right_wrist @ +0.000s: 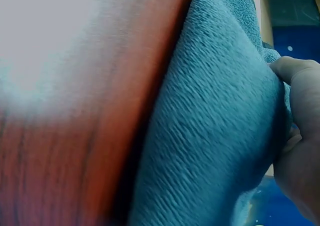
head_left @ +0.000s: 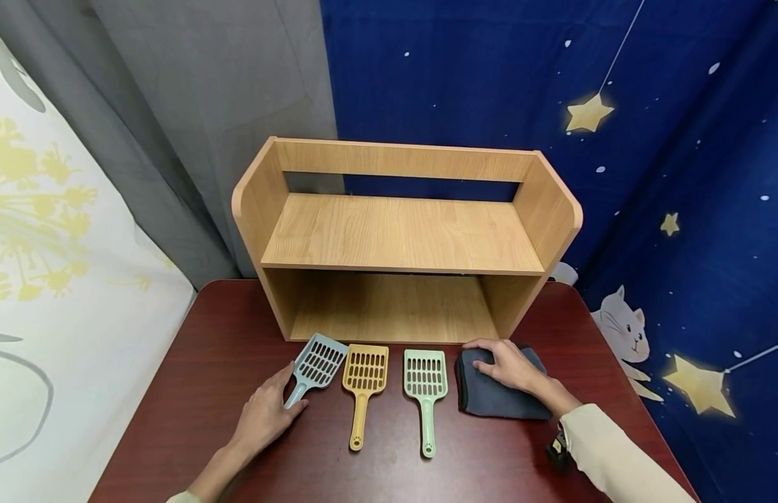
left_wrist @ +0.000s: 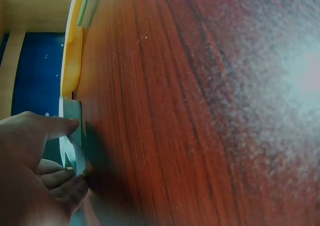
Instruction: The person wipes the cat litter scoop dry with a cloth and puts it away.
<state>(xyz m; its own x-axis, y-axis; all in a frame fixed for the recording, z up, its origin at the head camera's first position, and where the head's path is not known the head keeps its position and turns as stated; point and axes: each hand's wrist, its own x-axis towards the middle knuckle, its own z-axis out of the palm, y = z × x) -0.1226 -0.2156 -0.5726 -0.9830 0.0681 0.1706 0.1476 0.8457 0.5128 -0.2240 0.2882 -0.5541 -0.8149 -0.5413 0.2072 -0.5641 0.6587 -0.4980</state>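
Observation:
Three slotted plastic scoops lie side by side on a dark red table (head_left: 194,391): a blue scoop (head_left: 318,363), a yellow scoop (head_left: 365,370) and a green scoop (head_left: 424,374). My left hand (head_left: 266,412) pinches the blue scoop (left_wrist: 72,136) by its handle, thumb on top and fingers curled beneath. To the right of the green scoop lies a folded dark grey-blue cloth (head_left: 489,402). My right hand (head_left: 511,367) lies on its far left part. In the right wrist view my thumb and fingers (right_wrist: 300,126) grip a bunched edge of the cloth (right_wrist: 215,136).
A two-level wooden shelf (head_left: 401,234) stands at the back of the table, just behind the scoops, with nothing on either level. Curtains hang behind and on both sides. The yellow scoop (left_wrist: 71,56) and the green scoop (left_wrist: 85,6) also show in the left wrist view.

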